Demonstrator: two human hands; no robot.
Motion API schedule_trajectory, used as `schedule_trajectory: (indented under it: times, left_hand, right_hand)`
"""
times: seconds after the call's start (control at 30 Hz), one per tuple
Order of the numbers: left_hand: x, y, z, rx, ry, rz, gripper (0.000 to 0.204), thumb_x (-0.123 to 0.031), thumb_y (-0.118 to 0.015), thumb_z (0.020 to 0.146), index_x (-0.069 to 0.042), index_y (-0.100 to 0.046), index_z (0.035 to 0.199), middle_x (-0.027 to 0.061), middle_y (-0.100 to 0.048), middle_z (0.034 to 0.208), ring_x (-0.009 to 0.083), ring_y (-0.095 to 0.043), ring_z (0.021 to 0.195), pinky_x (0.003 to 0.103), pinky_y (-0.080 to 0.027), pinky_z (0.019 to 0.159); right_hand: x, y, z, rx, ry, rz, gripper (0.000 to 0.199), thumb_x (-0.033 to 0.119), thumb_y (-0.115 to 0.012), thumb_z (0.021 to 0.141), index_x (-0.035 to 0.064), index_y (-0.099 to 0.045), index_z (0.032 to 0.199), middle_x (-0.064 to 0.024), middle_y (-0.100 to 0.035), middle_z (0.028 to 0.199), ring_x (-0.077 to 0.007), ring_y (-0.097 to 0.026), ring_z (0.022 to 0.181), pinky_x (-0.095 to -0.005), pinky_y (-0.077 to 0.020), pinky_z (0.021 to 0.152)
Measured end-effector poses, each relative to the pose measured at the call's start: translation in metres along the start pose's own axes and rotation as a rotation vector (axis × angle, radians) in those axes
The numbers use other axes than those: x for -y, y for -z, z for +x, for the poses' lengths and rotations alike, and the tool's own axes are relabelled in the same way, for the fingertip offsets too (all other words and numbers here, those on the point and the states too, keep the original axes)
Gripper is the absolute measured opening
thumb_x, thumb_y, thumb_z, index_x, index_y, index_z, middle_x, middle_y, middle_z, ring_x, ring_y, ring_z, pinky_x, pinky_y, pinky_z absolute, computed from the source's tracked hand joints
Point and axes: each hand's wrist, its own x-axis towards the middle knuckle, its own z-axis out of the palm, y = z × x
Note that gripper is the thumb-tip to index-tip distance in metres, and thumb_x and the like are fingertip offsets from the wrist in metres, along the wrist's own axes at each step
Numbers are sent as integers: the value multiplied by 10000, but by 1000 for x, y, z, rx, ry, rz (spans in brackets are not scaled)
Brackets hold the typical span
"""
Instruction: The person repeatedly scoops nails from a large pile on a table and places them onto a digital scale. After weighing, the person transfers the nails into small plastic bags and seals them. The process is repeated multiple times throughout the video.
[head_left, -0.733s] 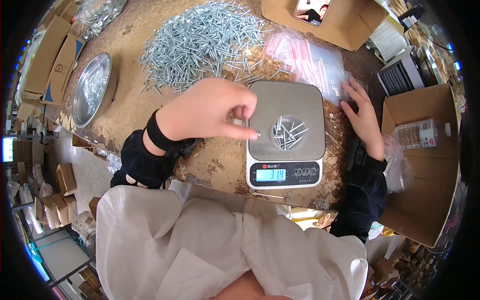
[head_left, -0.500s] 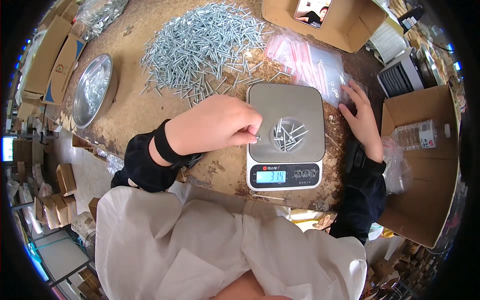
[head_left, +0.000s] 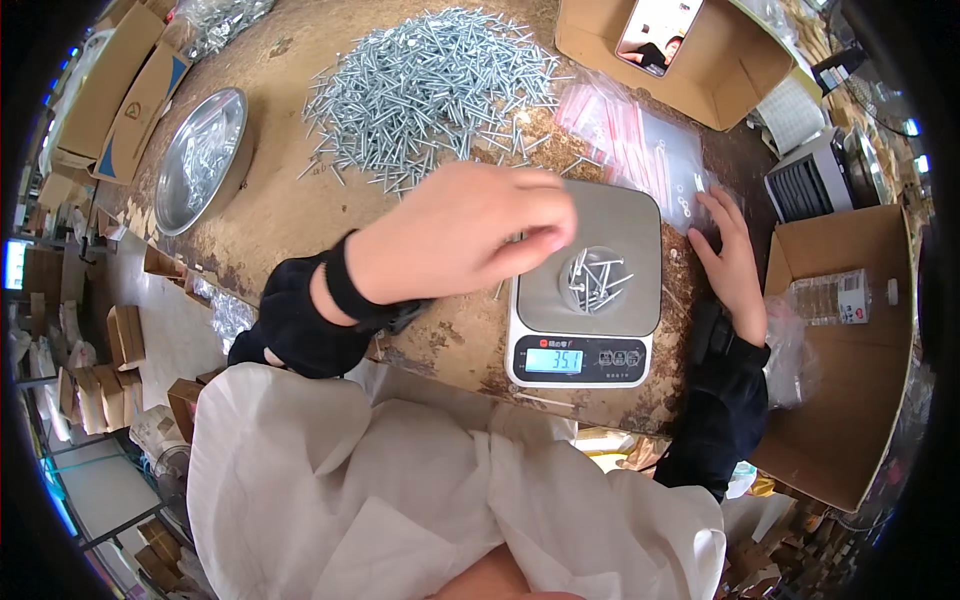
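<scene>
My left hand [head_left: 475,235] hovers over the left side of the kitchen scale's steel plate [head_left: 540,300], palm down. Its thumb and fingers are drawn together and slightly blurred; what they hold, if anything, I cannot make out. A small clear round cup [head_left: 572,300] with several silver screws [head_left: 600,282] in it stands on the plate. Below the plate, the scale's display [head_left: 555,361] is lit. My right hand [head_left: 730,262] lies with fingers apart at the edge of the clear zip bags [head_left: 672,160], right of the scale. A heap of screws [head_left: 425,90] covers the table's far middle.
A metal bowl [head_left: 203,160] with plastic-wrapped contents stands at the left. An open carton [head_left: 850,400] with a plastic bottle [head_left: 828,298] is at the right. A phone [head_left: 658,38] leans in another carton [head_left: 740,95] at the back. A small grey appliance [head_left: 808,180] stands beyond my right hand.
My left hand has moved right and up, from the scale's left edge to over its plate. The displayed reading has risen. My right hand stays by the bags; the whole view has shifted slightly.
</scene>
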Motion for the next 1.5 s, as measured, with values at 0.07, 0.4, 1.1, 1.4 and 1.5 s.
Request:
schedule_trajectory:
  times: [0.07, 0.4, 1.1, 1.4, 1.5]
  left_hand:
    - [7, 6, -12, 137, 151, 37, 201, -224, -713, 817, -73, -580, 810, 71, -604, 780, 286, -618, 714, 395, -465, 615]
    - [16, -24, -28, 304, 237, 169, 222, -235, -754, 694, -69, -610, 723, 114, -625, 726, 334, -632, 734, 420, -487, 652]
    - [-1, -22, 7, -175, 1, -230, 279, -175, -760, 804, -55, -644, 1027, 65, -607, 927, 224, -588, 843, 338, -450, 751]
    - [-22, -27, 1, -203, 93, -449, 457, -257, -837, 728, -57, -612, 1072, 61, -616, 950, 186, -552, 776, 309, -441, 683]
    - [-25, -30, -5, -164, 210, -409, 333, -184, -817, 752, -52, -615, 980, 42, -612, 861, 157, -534, 675, 277, -425, 587]
  right_hand:
    - [1, 1, 2, -12, 15, 21, 410, 82, -677, 847, 14, -578, 1239, -220, -508, 1372, -398, -496, 1261, -400, -398, 1061]
    - [4, 1, 1, -58, -1, 21, 413, 79, -711, 801, 18, -584, 1190, -211, -525, 1340, -407, -508, 1233, -420, -418, 1037]
    - [40, 13, 9, -457, 10, 121, 119, -15, -696, 756, -17, -601, 828, -129, -617, 887, -311, -616, 844, -367, -484, 778]
    - [160, 30, -25, -375, 579, -142, 224, 88, -766, 682, 83, -670, 885, -47, -626, 913, -262, -630, 908, -482, -522, 895]
    - [161, 31, -31, -359, 625, -157, 224, 133, -738, 701, 98, -688, 917, -26, -628, 914, -227, -621, 907, -478, -524, 915]
